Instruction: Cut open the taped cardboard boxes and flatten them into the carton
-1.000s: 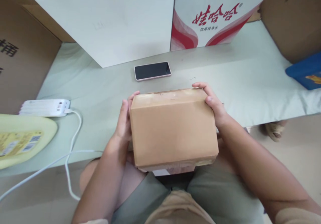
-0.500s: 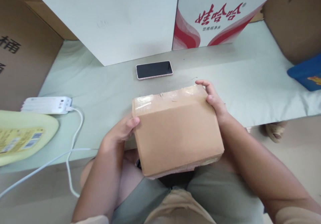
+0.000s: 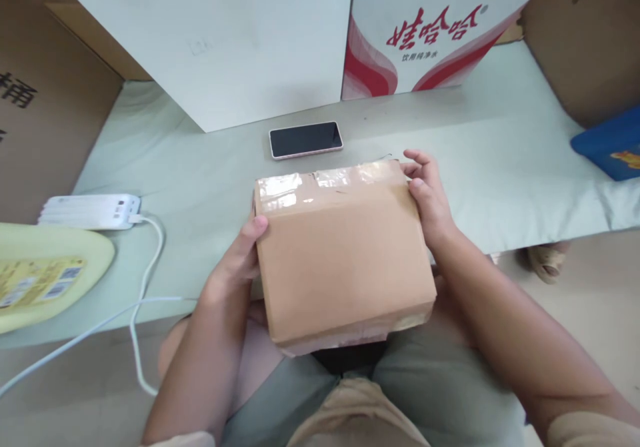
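Carton: frame centre, over the lap, taped edge toward upper frame | left hand and right hand: clamped on its opposite sides, presumably to share the weight | phone: flat, upper centre, likely placed out of the hands' way

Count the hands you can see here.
2: the left hand on the left side of the brown box, the right hand at its right side near the far corner. Both are partly hidden.
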Demonstrator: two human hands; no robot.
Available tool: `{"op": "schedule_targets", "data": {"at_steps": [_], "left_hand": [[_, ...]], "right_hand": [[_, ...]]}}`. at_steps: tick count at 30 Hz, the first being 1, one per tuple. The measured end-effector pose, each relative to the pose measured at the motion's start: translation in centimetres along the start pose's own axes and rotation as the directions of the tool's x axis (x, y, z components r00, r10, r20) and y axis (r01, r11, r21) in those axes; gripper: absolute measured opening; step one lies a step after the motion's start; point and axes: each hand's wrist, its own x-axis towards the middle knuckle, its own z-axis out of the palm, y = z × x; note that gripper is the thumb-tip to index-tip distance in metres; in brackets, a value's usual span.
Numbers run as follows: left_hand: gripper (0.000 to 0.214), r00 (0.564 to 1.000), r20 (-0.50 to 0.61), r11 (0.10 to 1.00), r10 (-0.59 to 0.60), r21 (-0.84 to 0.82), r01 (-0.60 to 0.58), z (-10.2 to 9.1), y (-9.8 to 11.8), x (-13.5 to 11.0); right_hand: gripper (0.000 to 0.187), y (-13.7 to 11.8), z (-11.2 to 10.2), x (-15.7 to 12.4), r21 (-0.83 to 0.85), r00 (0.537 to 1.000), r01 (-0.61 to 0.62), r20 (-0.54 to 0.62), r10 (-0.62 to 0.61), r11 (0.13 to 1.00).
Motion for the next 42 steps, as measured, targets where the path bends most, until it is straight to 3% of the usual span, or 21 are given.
{"op": "schedule_targets", "data": {"at_steps": [2,5,8,11,14,18,21,24,28,30,32,34,36,39,42], "left_hand": [[0.064,0.994,-0.068,0.996,0.085,-0.018,-0.087,0.4,0.6,0.0],[0.051,0.95,-0.184,0.964,0.253,-0.03,-0.263,0.9,1.8,0.2],[0.047,0.907,-0.181,0.92,0.381,-0.02,-0.391,1.0,2.8,0.8],[0.046,0.845,-0.184,0.858,0.503,-0.009,-0.513,0.6,3.1,1.6],[0.046,0.85,-0.188,0.86,0.492,-0.042,-0.508,0.4,2.7,2.1],[0.054,0.86,-0.166,0.859,0.483,-0.101,-0.502,0.7,2.2,1.9],[0.055,0.89,-0.121,0.88,0.44,-0.138,-0.454,1.0,1.9,1.7],[0.053,0.891,-0.127,0.878,0.435,-0.16,-0.452,1.0,1.7,1.6],[0.049,0.888,-0.128,0.867,0.442,-0.194,-0.46,0.9,1.9,1.5],[0.051,0.891,-0.115,0.865,0.439,-0.213,-0.453,0.8,2.0,1.5],[0.054,0.87,-0.155,0.843,0.467,-0.22,-0.491,0.8,2.1,1.8],[0.055,0.842,-0.231,0.817,0.488,-0.219,-0.533,0.9,2.1,2.1],[0.054,0.828,-0.287,0.804,0.482,-0.231,-0.549,1.1,1.9,2.4],[0.05,0.83,-0.29,0.796,0.477,-0.257,-0.548,1.6,1.3,2.5],[0.047,0.834,-0.253,0.801,0.491,-0.245,-0.546,2.4,0.3,2.2]], "right_hand": [[0.047,0.5,0.0,0.3,-0.045,0.996,-0.016,-0.086,0.012,0.999],[0.038,0.9,0.0,0.5,-0.052,0.989,-0.046,-0.141,0.039,0.998],[0.036,0.7,0.0,0.3,-0.018,0.998,-0.019,-0.062,0.017,1.0],[0.045,0.0,0.4,0.0,-0.079,0.992,0.112,0.065,-0.107,0.991],[0.061,-0.2,0.9,-0.1,-0.237,0.965,0.249,0.139,-0.22,0.939],[0.075,1.0,1.6,0.2,-0.328,0.938,0.328,0.006,-0.345,0.886],[0.055,1.4,1.7,0.2,-0.323,0.929,0.267,-0.163,-0.331,0.908],[0.032,0.7,1.6,-0.1,-0.331,0.927,0.222,-0.22,-0.304,0.917],[0.029,0.3,1.0,-0.1,-0.229,0.919,0.29,-0.204,-0.337,0.929],[0.028,0.7,0.5,0.3,-0.152,0.911,0.264,-0.285,-0.299,0.952],[0.022,1.1,0.0,0.6,-0.13,0.875,0.228,-0.407,-0.262,0.965],[0.014,1.0,-0.1,0.6,-0.193,0.827,0.242,-0.472,-0.306,0.951],[0.01,0.4,0.5,0.0,-0.305,0.809,0.358,-0.37,-0.456,0.883],[0.021,-0.6,2.6,-1.6,-0.392,0.75,0.595,-0.042,-0.66,0.701],[0.047,-0.5,5.0,-3.3,-0.4,0.742,0.657,0.195,-0.641,0.639]]}}
